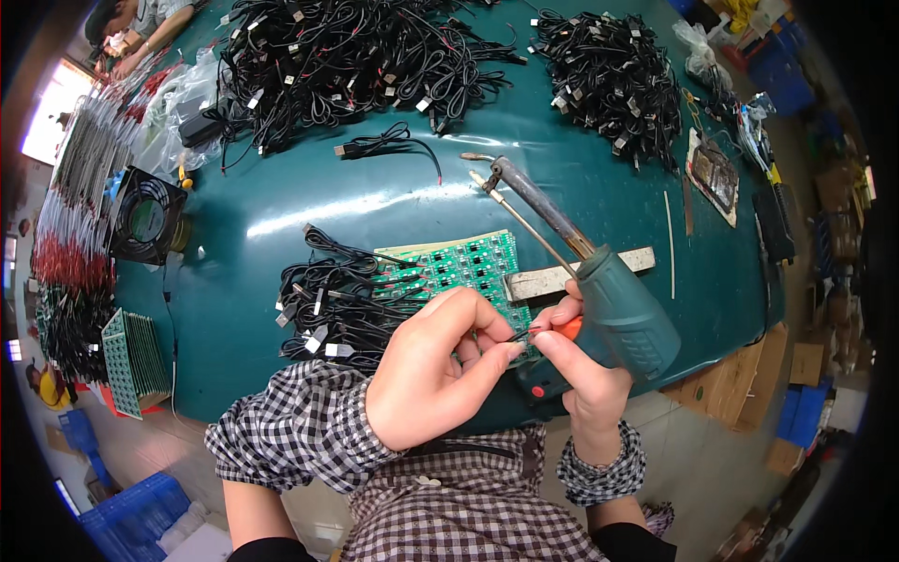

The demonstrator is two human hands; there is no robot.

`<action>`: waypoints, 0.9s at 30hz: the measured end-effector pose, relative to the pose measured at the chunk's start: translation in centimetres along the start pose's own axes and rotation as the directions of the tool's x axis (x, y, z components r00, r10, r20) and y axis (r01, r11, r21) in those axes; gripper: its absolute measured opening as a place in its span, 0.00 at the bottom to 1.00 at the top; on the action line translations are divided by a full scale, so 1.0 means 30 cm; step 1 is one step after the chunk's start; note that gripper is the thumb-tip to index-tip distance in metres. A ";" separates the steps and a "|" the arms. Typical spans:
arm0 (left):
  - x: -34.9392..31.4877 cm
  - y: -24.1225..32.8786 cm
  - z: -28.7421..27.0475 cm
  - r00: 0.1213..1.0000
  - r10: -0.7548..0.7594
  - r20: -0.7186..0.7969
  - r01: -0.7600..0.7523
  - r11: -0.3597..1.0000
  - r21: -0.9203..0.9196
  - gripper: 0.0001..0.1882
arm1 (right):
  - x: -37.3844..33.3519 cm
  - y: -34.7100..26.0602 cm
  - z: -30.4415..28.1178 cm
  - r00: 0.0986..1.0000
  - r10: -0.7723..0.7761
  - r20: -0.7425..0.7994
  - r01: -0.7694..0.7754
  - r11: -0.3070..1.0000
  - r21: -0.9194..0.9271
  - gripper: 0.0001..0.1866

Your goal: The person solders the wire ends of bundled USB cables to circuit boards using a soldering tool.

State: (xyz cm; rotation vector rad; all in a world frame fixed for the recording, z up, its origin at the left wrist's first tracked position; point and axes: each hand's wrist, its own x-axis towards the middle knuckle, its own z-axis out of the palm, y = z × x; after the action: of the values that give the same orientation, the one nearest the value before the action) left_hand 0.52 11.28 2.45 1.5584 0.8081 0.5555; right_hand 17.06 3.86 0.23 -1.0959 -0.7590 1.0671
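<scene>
My left hand (433, 370) pinches the end of a thin black cable (521, 334) between thumb and fingertips. Its red and black wire ends meet the fingertips of my right hand (590, 375). That hand is also closed around a green soldering gun (629, 318) with an orange trigger; the long metal tip and solder feed tube point up and left, away from the cable. Beneath my hands lies a green panel of small circuit boards (473, 262), partly hidden by them. Bundled black USB cables (323, 292) lie along the panel's left side, several with ends on the boards.
A pale bar (623, 263) lies right of the panel. Behind are one loose USB cable (375, 145) and two heaps of cables (346, 66) (613, 84). At left stand a black fan (148, 217) and stacked board panels (134, 361). A co-worker (154, 28) sits far left.
</scene>
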 end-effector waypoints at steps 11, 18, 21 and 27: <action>-0.007 -0.021 0.075 0.942 0.277 -0.191 -0.220 0.936 0.274 0.08 | 0.014 -0.006 0.005 0.952 0.289 -0.103 -0.253 0.930 0.267 0.25; -0.010 -0.048 0.098 0.864 0.414 -0.286 -0.298 0.880 0.370 0.10 | -0.045 0.005 0.067 0.954 0.183 -0.236 -0.164 0.982 0.098 0.27; -0.010 -0.026 0.077 0.917 0.321 -0.236 -0.249 0.925 0.288 0.09 | -0.058 0.007 0.027 0.986 0.083 -0.142 -0.092 0.994 -0.062 0.27; -0.025 -0.014 0.057 0.983 0.123 -0.136 -0.101 0.982 0.157 0.06 | -0.025 0.000 0.008 0.972 0.191 -0.137 -0.200 0.978 -0.056 0.26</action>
State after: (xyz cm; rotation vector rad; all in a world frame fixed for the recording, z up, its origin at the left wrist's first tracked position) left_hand 1.26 9.62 1.85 1.7246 0.8924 0.7110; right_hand 16.60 3.22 0.31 -1.3082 -0.5962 1.1280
